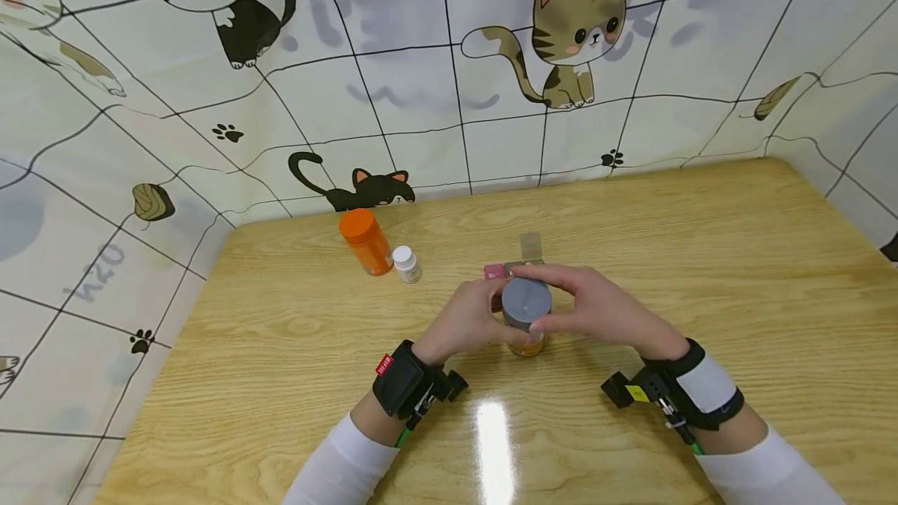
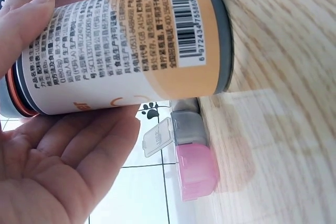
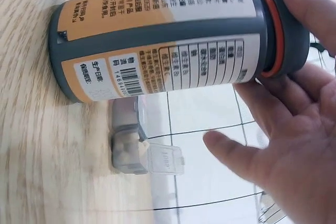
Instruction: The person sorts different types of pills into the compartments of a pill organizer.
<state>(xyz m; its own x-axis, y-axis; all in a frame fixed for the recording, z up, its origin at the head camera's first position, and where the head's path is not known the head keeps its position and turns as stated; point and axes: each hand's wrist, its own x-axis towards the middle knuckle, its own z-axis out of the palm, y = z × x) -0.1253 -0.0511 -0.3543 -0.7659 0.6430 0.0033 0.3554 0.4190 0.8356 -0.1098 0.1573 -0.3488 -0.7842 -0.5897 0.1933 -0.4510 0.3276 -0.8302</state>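
Observation:
A supplement bottle [image 2: 126,51] with an orange-and-white printed label and a dark grey base stands upright on the table. My left hand [image 1: 466,322] holds its upper body between thumb and fingers. The fingers and thumb of my right hand [image 1: 596,306] grip the grey cap [image 1: 526,302]. An orange-red ring [image 3: 270,30] shows under the cap's edge. Just behind the bottle sits a pill organizer [image 1: 494,271] with pink and grey compartments. In the right wrist view, its end compartment [image 3: 128,148] has a clear lid [image 3: 165,158] standing open and something pale inside.
An orange bottle [image 1: 366,241] with an orange lid stands at the back left of the wooden table [image 1: 281,349]. Beside it is a small white bottle [image 1: 407,265]. A cat-print cloth [image 1: 414,84] hangs behind the table's back edge.

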